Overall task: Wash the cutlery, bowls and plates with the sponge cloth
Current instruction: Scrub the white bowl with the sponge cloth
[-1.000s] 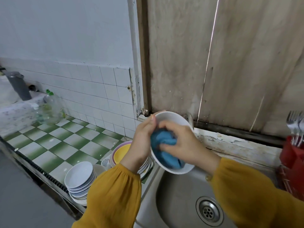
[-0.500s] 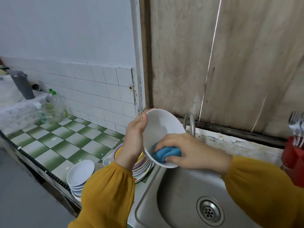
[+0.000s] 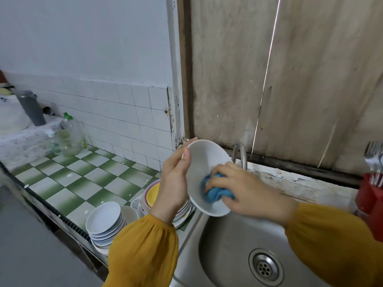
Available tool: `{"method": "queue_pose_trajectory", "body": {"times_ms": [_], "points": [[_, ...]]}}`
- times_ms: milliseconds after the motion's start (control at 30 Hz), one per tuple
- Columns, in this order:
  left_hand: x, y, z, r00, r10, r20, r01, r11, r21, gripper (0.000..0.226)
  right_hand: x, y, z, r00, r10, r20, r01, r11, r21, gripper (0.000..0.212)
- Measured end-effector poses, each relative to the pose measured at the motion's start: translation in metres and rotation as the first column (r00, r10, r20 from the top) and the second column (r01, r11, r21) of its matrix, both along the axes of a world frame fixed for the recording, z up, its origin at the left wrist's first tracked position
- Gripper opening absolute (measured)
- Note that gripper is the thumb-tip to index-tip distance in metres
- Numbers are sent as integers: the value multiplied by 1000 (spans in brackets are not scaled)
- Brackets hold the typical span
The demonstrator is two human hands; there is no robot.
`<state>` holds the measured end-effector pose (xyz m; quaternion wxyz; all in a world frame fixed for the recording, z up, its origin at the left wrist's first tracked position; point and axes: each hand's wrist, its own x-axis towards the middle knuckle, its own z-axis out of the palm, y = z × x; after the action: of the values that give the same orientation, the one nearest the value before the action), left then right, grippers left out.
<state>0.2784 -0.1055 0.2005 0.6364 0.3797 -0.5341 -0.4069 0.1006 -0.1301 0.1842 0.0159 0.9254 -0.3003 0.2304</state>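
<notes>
Left hand (image 3: 176,183): grips the white bowl (image 3: 205,160) by its left rim, with the thumb lying along the edge; the fingers behind the bowl are hidden.
Right hand (image 3: 248,191): its fingers are curled over the bunched blue sponge cloth (image 3: 215,193) and press it on the lower inside of the bowl.
Bowl: held in the air above the far left corner of the sink (image 3: 228,255), just before the tap (image 3: 240,154), tilted on its side.
Key relation: the mouth of the bowl faces right, toward the right hand. The cloth sits low inside, so the upper inside wall is uncovered, up and left from the cloth.
Judgement: the inside is probably only partly wiped. The next stroke belongs to the right hand, while the left only steadies or turns the rim.
Waiting dishes: a stack of small white plates (image 3: 104,221) stands at the front edge of the tiled counter (image 3: 83,179). A pile topped by a yellow bowl (image 3: 153,196) is beside the sink's left edge, partly behind the left wrist.
Cutlery: forks (image 3: 374,156) stand in a red holder (image 3: 371,201) at the sink's right side.
</notes>
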Motion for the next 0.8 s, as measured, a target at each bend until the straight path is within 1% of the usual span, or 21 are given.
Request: {"method": "queue_pose_trajectory", "body": {"times_ms": [33,67,100,167,200,233,267,300,333,367,400,467,500,533,600,633,667,700,733,767,800], "points": [[-1,0,-2,1000,30,7,-30,1000,-7,38,2,10,0,998,41,49,-51,973,225,42],[-1,1,-6,999,45,14,-45,999,-2,41,7,20,1,988,71,139,-120,916,384,43],[-2,2,-9,999,44,10,-44,999,1,42,15,27,2,965,80,250,-187,877,443,43],[-7,4,-12,999,0,-45,-1,1000,-10,41,33,35,2,859,4,512,-271,852,448,41],[-10,7,-13,998,-24,-65,22,999,-29,39,42,36,2,767,-91,635,-273,849,452,40],[-13,8,-13,997,-36,-65,33,998,-54,37,51,34,2,636,-212,742,-250,853,458,40],[-16,9,-15,998,-41,-43,38,996,-79,35,58,29,3,465,-331,821,-199,865,461,39],[-20,11,-15,999,-47,-17,45,995,-94,34,62,25,6,275,-423,863,-131,873,470,37],[-23,12,-16,999,-51,-5,50,994,-99,35,66,23,10,122,-466,876,-79,876,476,35],[-25,13,-16,998,-59,-15,57,994,-97,36,68,24,12,62,-464,884,-56,882,467,34],[-26,14,-16,996,-66,-54,61,995,-85,35,70,27,14,94,-442,892,-62,891,449,34],[-22,12,-17,986,-60,-156,53,997,-49,32,71,34,14,304,-385,871,-140,887,441,34],[-20,11,-17,982,-51,-182,45,998,-38,30,70,35,13,365,-359,859,-163,884,439,34],[-19,12,-17,983,-50,-179,44,998,-35,29,68,33,14,356,-355,864,-152,891,429,35],[-21,13,-19,988,-63,-140,57,997,-45,30,66,25,16,220,-412,884,-73,897,436,35],[-23,14,-19,989,-62,-133,57,998,-38,29,67,24,15,171,-453,875,-66,881,469,34],[-23,14,-17,988,-52,-146,50,999,-21,30,69,25,14,180,-481,858,-110,857,503,33],[-21,15,-15,987,-40,-153,39,999,-12,33,71,30,12,247,-484,839,-188,826,531,32],[-15,14,-12,989,-30,-147,28,1000,-13,35,71,35,9,375,-460,805,-263,780,568,32],[-8,12,-8,993,-17,-113,15,1000,-17,35,68,39,7,538,-398,743,-291,739,607,33],[-1,11,-4,998,-12,-67,10,1000,-23,35,61,40,7,697,-315,645,-252,733,631,35]]}}
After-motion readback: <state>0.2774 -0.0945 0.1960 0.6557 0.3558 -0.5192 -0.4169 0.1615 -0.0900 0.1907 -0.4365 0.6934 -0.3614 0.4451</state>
